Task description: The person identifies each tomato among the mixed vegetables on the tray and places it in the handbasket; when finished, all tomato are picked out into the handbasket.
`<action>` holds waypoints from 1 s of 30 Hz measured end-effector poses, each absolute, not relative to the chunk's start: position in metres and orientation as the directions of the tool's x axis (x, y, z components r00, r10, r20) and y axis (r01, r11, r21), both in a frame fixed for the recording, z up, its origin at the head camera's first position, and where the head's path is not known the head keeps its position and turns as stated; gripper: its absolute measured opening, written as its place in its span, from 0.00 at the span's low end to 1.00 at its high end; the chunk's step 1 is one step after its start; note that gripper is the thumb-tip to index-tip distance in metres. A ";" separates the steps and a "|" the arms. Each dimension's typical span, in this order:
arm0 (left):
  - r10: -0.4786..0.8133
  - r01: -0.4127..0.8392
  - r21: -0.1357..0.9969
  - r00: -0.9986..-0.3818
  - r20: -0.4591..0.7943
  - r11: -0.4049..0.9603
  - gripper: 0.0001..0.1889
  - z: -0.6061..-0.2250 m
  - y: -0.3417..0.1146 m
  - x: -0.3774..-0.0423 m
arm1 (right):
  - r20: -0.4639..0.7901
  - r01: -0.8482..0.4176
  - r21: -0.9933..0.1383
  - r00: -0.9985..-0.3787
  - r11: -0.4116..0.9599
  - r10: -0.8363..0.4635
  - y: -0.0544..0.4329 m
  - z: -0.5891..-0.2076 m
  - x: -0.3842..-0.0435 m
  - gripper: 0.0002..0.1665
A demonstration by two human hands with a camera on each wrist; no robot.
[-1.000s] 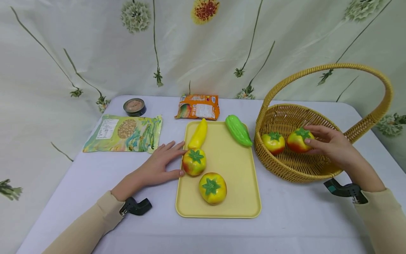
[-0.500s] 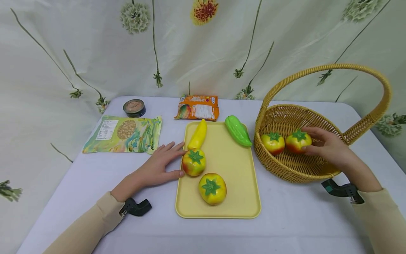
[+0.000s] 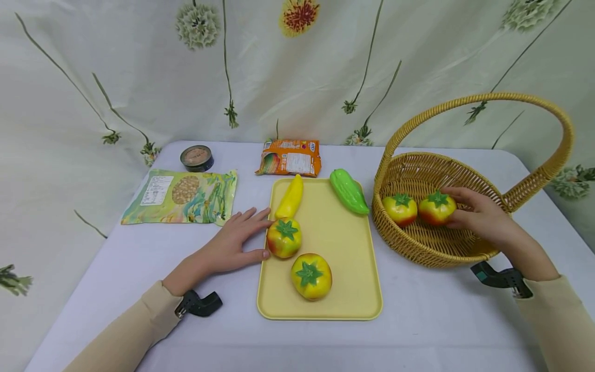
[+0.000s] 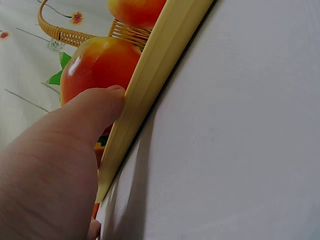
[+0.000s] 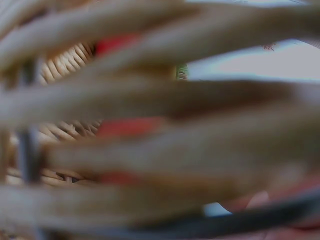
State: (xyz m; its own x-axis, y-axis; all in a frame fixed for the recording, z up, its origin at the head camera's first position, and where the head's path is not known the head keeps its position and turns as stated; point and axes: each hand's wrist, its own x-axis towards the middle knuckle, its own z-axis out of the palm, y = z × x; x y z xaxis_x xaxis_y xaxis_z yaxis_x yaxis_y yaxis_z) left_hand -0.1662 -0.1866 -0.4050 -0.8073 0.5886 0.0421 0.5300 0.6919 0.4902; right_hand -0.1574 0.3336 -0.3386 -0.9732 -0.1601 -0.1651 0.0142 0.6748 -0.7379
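My right hand (image 3: 483, 214) reaches inside the wicker basket (image 3: 429, 258), fingers and thumb curled about the right side of a yellow-and-red toy tomato (image 3: 436, 209). A second toy tomato (image 3: 400, 209) sits beside it on the left. In the right wrist view, blurred wicker strands (image 5: 125, 105) hide most of the hand and fruit. My left hand (image 3: 232, 243) lies with spread fingers at the left edge of the yellow tray (image 3: 344, 289); its thumb (image 4: 100, 107) touches the rim. Close to those fingertips is a toy tomato (image 3: 284, 237), with another (image 3: 311, 276) nearer the front.
A yellow toy pepper (image 3: 290, 197) lies on the tray, and a green pepper (image 3: 349, 191) lies across its right edge. Behind stands an orange packet (image 3: 290, 157). At left are a green bag (image 3: 181, 196) and a small tin (image 3: 197, 157). The basket's tall handle (image 3: 483, 98) arches overhead.
My right hand and its toy tomato have shifted slightly left and down, closer to the other tomato in the basket. The left hand stays where it was.
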 end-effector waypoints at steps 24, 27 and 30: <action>0.585 0.528 0.492 -0.810 0.046 0.692 0.34 -0.405 -0.186 -0.166 | -0.173 0.024 -0.659 -0.978 0.752 -0.120 0.334 -0.336 -0.159 0.41; 0.588 0.531 0.491 -0.808 0.048 0.690 0.34 -0.405 -0.186 -0.166 | -0.173 0.021 -0.653 -0.977 0.757 -0.122 0.334 -0.337 -0.159 0.40; 0.587 0.529 0.494 -0.808 0.044 0.690 0.35 -0.405 -0.186 -0.166 | -0.163 0.023 -0.636 -0.981 0.771 -0.105 0.334 -0.338 -0.159 0.40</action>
